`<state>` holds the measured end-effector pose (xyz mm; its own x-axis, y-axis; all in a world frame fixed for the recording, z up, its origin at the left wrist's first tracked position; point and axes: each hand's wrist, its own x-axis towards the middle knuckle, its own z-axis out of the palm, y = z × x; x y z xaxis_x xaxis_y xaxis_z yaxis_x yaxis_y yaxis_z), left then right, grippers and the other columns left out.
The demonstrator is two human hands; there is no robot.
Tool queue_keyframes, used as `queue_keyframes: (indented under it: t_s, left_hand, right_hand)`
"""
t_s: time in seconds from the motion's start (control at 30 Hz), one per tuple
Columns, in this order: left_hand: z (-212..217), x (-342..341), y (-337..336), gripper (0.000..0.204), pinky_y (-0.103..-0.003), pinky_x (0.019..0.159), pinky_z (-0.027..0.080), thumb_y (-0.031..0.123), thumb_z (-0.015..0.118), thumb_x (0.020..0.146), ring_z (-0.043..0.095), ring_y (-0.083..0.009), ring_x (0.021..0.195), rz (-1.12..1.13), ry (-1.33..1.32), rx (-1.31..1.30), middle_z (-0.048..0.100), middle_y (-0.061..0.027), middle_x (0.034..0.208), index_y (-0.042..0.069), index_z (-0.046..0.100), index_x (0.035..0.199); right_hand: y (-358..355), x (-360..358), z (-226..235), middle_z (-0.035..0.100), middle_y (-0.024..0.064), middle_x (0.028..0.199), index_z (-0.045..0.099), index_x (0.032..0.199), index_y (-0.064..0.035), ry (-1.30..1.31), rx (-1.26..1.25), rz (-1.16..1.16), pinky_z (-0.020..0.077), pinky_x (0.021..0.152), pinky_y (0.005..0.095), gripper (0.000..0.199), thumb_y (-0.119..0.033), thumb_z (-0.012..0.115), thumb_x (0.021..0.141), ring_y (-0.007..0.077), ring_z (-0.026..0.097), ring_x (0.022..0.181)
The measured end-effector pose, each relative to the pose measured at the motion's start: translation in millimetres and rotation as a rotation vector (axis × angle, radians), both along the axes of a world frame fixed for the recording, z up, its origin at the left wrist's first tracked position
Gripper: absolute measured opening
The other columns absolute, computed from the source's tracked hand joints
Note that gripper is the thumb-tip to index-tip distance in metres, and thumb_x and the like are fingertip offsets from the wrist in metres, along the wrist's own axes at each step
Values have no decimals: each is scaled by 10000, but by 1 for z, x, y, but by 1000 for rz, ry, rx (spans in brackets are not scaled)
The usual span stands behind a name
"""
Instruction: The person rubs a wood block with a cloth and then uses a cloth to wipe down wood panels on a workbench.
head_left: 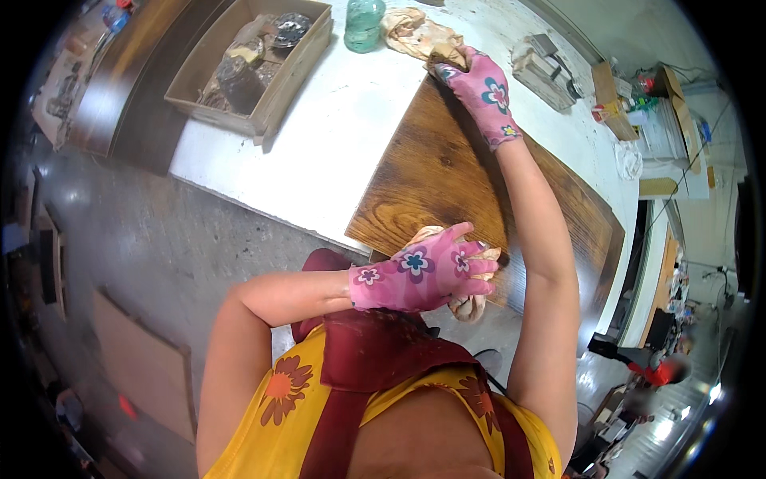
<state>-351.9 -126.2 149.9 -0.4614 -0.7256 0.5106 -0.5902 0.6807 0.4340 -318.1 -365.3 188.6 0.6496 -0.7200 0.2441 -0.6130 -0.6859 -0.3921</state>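
A brown wood-grain panel lies on the white table. My left hand, in a pink flowered glove, is closed over a stained cream rag at the panel's near edge, with the rag bunched under the palm and fingers. Stretched out to the panel's far left corner is my right hand, gloved alike, with its fingers closed on a dark brown pad. A second stained cream rag lies crumpled just beyond that pad.
A cardboard box tray with dirty containers stands at the left, next to a greenish bottle. At the right lie a small block-like bundle and an open carton. A loose board is at the lower left.
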Motion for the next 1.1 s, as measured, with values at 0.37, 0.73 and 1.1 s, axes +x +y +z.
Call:
queue_keyframes:
  t_s: [0.37, 0.73, 1.1]
  left_hand:
    - [-19, -10, -5, 481, -516, 1046, 283, 261, 592, 746, 499, -186, 1098, -32, -87, -24, 474, 15, 1289, 290, 527, 1221]
    - [9, 6, -22, 615, -564, 1090, 114, 201, 558, 720, 361, -292, 1267, -328, -201, 217, 347, -54, 1439, 259, 462, 1325]
    - [23, -80, -138, 626, -524, 1095, 163, 401, 622, 713, 369, -304, 1282, -715, -174, 39, 409, -81, 1395, 211, 501, 1297]
  right_hand:
    - [-10, -66, 5, 669, 170, 890, 614, 1128, -53, -23, 25, -95, 500, 777, 347, 445, -328, 636, 778, 279, 645, 838]
    - [-11, -155, 3, 633, 177, 939, 623, 1030, -76, 2, -65, -169, 495, 813, 380, 325, -313, 549, 822, 317, 615, 893]
    - [-28, -197, -9, 625, 162, 876, 643, 893, -100, -145, -165, -198, 498, 765, 398, 224, -273, 561, 777, 333, 598, 837]
